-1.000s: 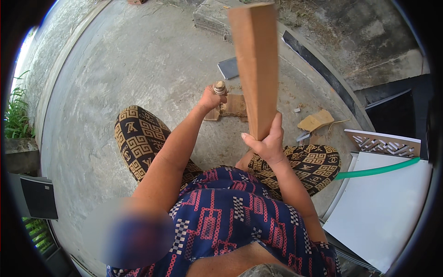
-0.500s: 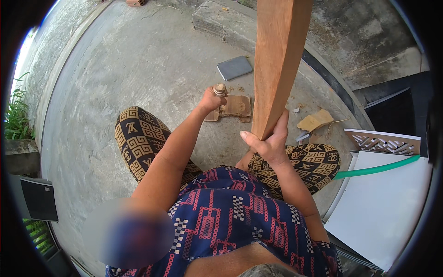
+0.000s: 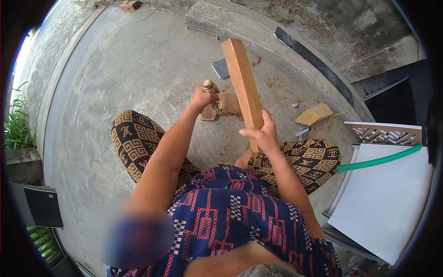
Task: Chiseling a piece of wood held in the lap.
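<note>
Upright handle at left, wooden bar at right.
The left hand (image 3: pixel 201 99) wraps a ringed handle (image 3: pixel 207 84), butt up — apparently to keep it steady — by the brown wood piece (image 3: pixel 228 103) on the concrete floor (image 3: pixel 138 69); its lower end is hidden. The long wooden bar (image 3: pixel 243 81) overlaps the wood's right end in view, gripped low by the right hand (image 3: pixel 264 134), presumably leaving its length free. A yellowish chunk (image 3: pixel 315 114) lies farther right.

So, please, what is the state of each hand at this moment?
Left hand: closed around a tool handle.
Right hand: closed around the lower part of a long wooden block.
</note>
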Tool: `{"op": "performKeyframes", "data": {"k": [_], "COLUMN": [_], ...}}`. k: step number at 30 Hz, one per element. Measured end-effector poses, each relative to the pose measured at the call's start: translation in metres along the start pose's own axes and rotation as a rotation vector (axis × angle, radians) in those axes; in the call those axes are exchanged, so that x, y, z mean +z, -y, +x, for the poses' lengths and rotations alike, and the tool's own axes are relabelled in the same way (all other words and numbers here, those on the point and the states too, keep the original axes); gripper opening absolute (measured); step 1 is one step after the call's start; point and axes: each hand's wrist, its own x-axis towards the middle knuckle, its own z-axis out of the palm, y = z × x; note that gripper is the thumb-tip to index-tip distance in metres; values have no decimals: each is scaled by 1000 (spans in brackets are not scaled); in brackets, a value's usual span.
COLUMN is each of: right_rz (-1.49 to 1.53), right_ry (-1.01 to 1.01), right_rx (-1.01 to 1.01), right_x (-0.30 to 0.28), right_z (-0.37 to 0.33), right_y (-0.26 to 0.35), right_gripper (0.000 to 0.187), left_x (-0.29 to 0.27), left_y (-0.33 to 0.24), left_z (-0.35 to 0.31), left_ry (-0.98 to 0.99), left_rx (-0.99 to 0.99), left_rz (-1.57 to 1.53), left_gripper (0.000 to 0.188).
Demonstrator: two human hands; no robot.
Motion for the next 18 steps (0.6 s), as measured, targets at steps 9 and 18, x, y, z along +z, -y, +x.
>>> {"op": "performKeyframes", "data": {"k": [9,18], "right_rz": [40,-252], "right_ry": [9,-129], "right_rx": [-102,-412], "right_x": [7,1], "right_z": [-6,-38], "right_y": [20,43], "right_gripper": [71,75], "left_x": [4,25], "left_y": [0,20], "left_z": [-5,4], "left_ry": [32,94], "left_rx": [145,220], "left_rz": [168,280], "left_gripper": [20,29]}}
